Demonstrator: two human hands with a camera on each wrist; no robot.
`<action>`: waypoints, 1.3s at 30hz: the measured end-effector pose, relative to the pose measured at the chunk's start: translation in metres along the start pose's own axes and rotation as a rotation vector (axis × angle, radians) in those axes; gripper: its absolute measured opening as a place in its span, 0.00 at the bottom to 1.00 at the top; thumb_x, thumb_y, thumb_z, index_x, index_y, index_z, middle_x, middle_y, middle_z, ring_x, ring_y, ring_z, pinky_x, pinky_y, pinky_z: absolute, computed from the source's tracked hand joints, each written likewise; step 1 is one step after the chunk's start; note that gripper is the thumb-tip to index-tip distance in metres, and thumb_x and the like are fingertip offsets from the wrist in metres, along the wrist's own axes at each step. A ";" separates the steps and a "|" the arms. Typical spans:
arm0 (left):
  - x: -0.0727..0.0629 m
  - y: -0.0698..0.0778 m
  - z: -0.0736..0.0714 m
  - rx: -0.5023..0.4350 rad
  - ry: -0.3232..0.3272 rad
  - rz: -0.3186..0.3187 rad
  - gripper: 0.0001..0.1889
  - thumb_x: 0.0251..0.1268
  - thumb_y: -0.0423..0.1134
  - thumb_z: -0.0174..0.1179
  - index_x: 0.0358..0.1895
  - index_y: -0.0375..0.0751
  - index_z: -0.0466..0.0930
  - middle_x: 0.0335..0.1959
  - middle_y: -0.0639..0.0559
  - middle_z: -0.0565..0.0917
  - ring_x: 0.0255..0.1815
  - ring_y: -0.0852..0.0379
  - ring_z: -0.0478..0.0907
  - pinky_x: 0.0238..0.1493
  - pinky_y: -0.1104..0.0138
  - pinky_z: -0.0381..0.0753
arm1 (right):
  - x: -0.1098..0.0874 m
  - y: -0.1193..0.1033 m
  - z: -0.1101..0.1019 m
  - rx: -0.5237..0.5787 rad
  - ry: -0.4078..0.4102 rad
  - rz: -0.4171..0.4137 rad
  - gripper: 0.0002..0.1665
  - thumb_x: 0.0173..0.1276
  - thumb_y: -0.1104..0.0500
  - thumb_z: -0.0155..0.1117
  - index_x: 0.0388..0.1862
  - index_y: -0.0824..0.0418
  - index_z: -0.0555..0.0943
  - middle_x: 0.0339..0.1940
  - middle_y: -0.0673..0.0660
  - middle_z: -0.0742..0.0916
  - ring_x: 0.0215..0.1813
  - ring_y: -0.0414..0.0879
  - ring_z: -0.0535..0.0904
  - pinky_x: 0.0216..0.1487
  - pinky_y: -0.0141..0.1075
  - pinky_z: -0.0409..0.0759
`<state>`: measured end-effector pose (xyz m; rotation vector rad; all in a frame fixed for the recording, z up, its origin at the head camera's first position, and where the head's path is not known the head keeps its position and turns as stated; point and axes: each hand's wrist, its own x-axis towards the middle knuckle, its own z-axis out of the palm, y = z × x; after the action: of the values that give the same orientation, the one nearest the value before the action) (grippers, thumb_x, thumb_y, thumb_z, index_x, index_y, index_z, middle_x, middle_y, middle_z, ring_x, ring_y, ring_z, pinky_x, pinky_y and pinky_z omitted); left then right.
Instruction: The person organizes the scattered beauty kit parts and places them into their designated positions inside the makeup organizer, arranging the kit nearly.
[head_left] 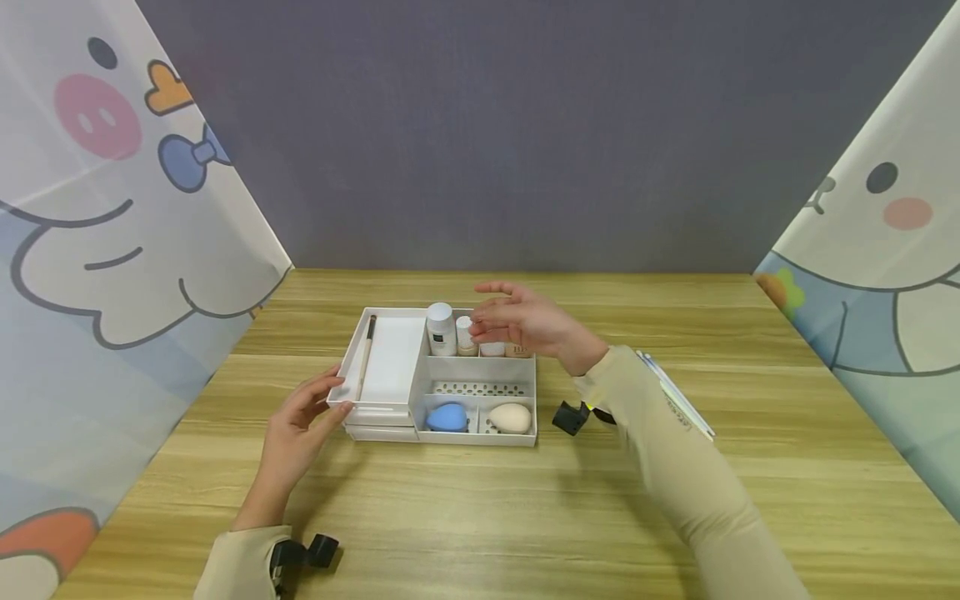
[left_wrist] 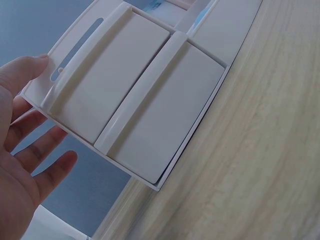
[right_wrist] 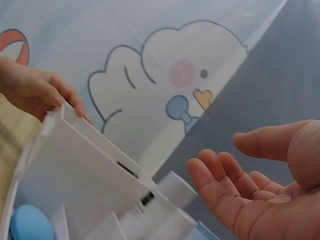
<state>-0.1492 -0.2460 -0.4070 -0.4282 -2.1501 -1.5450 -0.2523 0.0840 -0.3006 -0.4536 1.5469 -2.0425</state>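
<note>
Plain grey wall (head_left: pixel 472 142) is standing behind the bench (head_left: pixel 465 533), whose top is showing a pale wood grain, and cartoon-printed sheets (head_left: pixel 900 233) are hanging at both sides. White and divided into sections, a storage box (head_left: pixel 477 439) is sitting on the bench, a little left of its middle. Its front left part is carrying two white drawers (left_wrist: pixel 115 65), one above the other, and a brush (head_left: pixel 365 358) is lying along the left side of the top, dark end pointing away from the person.

At the front left corner, the left hand (head_left: pixel 300 425) is holding the box lightly between thumb and fingers, with the other fingers spreading out free. The right hand (head_left: pixel 528 321) is hanging above the back right section, its fingers bending loosely, open and apart from the bottles. Below it, a tall white-capped bottle (head_left: pixel 441 332) and some smaller bottles (head_left: pixel 466 337) are standing in a row. A blue sponge (head_left: pixel 448 417) and a cream sponge (head_left: pixel 511 418) are resting in separate front compartments.

Beige sleeves (head_left: pixel 675 467) are covering both forearms. Beyond the right one, thin pale sticks (head_left: pixel 682 398) are lying on the bench, partly hiding behind the arm.
</note>
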 end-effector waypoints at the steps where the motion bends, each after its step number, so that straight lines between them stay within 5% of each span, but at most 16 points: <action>1: 0.000 0.000 0.000 0.003 0.000 -0.001 0.18 0.55 0.14 0.63 0.51 0.23 0.79 0.60 0.55 0.79 0.54 0.68 0.78 0.52 0.79 0.77 | -0.002 -0.001 -0.003 0.001 0.001 -0.006 0.35 0.73 0.78 0.45 0.76 0.72 0.49 0.38 0.57 0.84 0.40 0.48 0.84 0.52 0.43 0.84; 27: -0.001 0.000 -0.001 0.001 -0.001 0.002 0.19 0.55 0.13 0.63 0.51 0.23 0.79 0.61 0.50 0.79 0.54 0.68 0.78 0.52 0.78 0.78 | -0.054 0.003 -0.089 -0.005 0.189 -0.002 0.36 0.76 0.74 0.44 0.77 0.72 0.44 0.34 0.56 0.84 0.38 0.45 0.84 0.58 0.43 0.81; 39: 0.000 -0.001 0.000 -0.010 -0.003 0.008 0.18 0.54 0.12 0.62 0.51 0.22 0.79 0.60 0.39 0.79 0.54 0.67 0.78 0.54 0.77 0.77 | -0.083 0.020 -0.130 -0.172 0.211 0.054 0.39 0.77 0.72 0.46 0.77 0.75 0.38 0.46 0.58 0.79 0.46 0.44 0.81 0.59 0.39 0.80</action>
<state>-0.1499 -0.2466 -0.4074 -0.4420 -2.1415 -1.5525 -0.2545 0.2305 -0.3523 -0.2626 1.8495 -1.9761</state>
